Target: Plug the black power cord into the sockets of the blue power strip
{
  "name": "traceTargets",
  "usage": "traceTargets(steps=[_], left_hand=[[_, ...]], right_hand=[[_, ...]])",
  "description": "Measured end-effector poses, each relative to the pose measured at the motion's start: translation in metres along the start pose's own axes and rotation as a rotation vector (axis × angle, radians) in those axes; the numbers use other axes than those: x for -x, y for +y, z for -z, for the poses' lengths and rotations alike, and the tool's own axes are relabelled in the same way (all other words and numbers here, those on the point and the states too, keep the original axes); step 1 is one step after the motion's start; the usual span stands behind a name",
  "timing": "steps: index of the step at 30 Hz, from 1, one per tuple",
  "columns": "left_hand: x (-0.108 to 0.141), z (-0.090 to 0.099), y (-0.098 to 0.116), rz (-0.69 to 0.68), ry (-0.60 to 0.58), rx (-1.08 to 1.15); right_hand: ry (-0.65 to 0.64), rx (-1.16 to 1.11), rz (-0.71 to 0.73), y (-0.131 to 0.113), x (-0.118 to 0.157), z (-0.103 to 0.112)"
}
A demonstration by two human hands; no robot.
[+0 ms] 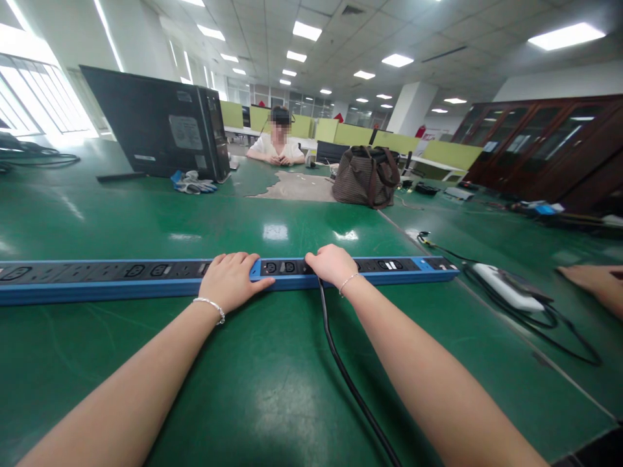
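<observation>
A long blue and black power strip point(117, 285) lies across the green table, its row of sockets facing up. My left hand point(232, 280) rests over the strip left of its middle, fingers over the far edge and thumb stretched along the near side. Right of it, my right hand point(333, 264) is closed at the end of a black cable point(341, 363), against the strip's sockets. The plug itself is mostly hidden by my fingers, so how deep it sits cannot be seen. From there the cable runs down toward the table's near edge.
A black computer case point(160, 123) stands at the back left, with gloves point(193, 183) beside it. A brown bag point(365, 175) sits behind the strip. A white power strip point(506, 285) with coiled cable lies right, near another person's hand point(596, 282). Across the table sits a person point(277, 146).
</observation>
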State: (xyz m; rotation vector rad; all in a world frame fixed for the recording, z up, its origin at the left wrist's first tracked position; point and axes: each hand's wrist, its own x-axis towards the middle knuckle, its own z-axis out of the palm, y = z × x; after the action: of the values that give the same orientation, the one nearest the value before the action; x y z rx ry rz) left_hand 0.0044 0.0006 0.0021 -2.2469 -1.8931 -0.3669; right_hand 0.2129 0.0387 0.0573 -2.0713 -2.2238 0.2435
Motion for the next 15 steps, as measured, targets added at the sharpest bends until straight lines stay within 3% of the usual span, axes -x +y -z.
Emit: traceTargets(steps=[6, 15], left_hand=[[-0.001, 0.000, 0.000, 0.008, -0.021, -0.023], [0.000, -0.001, 0.000, -0.002, 0.008, -0.051]], right_hand=[[0.033, 0.014, -0.006, -0.008, 0.004, -0.005], [0.021, -0.053, 0.030, -0.001, 0.002, -0.014]])
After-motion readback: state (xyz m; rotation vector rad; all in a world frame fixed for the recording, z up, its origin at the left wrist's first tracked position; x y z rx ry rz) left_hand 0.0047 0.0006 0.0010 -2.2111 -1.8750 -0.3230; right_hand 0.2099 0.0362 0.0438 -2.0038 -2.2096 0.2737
